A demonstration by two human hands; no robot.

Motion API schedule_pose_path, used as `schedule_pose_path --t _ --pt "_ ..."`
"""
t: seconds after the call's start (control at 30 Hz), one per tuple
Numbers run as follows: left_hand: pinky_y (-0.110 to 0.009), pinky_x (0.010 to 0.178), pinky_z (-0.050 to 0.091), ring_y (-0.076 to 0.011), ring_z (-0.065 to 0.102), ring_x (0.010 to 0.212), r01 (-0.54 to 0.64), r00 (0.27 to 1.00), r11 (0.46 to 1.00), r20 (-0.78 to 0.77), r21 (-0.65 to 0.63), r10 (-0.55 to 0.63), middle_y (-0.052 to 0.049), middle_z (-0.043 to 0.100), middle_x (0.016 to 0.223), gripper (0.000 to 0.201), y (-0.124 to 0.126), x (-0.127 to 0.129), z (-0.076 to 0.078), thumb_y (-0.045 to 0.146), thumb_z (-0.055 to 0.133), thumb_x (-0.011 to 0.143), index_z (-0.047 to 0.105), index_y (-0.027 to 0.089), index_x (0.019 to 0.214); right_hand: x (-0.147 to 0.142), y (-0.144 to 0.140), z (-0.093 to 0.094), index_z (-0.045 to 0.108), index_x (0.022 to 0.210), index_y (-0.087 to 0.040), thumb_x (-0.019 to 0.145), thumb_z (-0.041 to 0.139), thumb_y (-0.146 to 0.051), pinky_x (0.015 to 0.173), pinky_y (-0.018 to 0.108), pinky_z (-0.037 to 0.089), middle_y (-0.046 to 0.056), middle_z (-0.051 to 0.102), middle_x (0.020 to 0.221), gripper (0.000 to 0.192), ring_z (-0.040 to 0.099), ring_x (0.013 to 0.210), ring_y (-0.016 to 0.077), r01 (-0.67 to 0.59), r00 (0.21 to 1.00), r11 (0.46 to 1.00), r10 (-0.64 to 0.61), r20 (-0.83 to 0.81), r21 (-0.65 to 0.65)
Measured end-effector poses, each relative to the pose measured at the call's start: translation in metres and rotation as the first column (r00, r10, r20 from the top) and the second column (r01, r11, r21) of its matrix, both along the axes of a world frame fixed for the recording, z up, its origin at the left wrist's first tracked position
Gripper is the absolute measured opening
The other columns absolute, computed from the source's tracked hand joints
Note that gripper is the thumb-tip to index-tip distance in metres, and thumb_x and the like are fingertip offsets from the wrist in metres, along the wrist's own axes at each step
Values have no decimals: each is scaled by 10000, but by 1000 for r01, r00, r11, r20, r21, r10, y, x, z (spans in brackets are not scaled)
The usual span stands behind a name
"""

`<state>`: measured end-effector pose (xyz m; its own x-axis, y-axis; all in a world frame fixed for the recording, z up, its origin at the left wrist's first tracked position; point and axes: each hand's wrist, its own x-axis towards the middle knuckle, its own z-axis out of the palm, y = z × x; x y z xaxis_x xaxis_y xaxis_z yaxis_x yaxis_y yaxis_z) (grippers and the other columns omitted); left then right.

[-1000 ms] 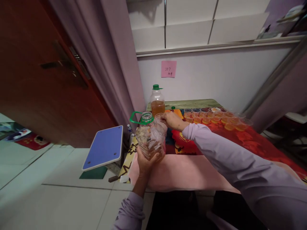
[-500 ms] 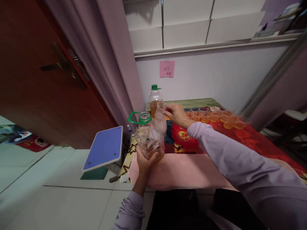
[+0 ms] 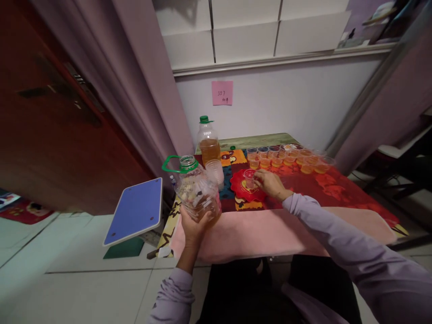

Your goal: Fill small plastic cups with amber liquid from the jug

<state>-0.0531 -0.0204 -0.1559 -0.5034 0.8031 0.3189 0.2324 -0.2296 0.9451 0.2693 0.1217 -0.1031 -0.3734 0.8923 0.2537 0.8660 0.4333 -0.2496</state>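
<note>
Fingers of your right hand (image 3: 270, 183) pinched the rim of a thin clear plastic cup (image 3: 250, 178) standing on the red tablecloth (image 3: 337, 193); it looked light and crushable. Your left hand (image 3: 194, 220) cupped the slick, heavy-looking open jug (image 3: 195, 191) from below.

Only 1 view is given, from a camera on the person's head, looking forward and down along both arms. It sits close above the near edge of the cloth-covered desk (image 3: 303, 225), which stretches away to the pale back wall (image 3: 286, 103). The tiled floor (image 3: 67, 279) fills the lower left.
</note>
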Motion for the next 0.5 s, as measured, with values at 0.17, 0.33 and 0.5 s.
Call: schedule_pose_path --t 0.17,0.33,0.5 --pt "-467 1021 613 -351 772 1186 41 999 999 -9 21 -41 -184 758 1336 888 -3 3 4 547 971 720 526 178 1394 -4 4 -11 849 1116 -207 1055 657 -228 805 329 558 137 814 1241 202 779 996 265 -22 1000 999 21 -18 -38" --pt "-448 1021 607 -347 769 1190 21 1000 1000 -9 13 -21 -181 764 1330 920 -2 2 1 563 980 709 529 168 1408 0 1 -13 822 1336 -232 1047 670 -247 827 339 599 143 773 1407 326 793 1042 274 -28 1000 1000 28 -13 -3" --pt "-471 1007 630 -326 787 1145 -18 999 1000 -36 -1 18 -146 767 1285 977 3 -3 -7 633 995 622 543 209 1378 1 -15 5 788 1409 -231 1064 664 -325 874 373 631 162 725 1498 379 782 1146 294 -34 976 976 78 -202 214"
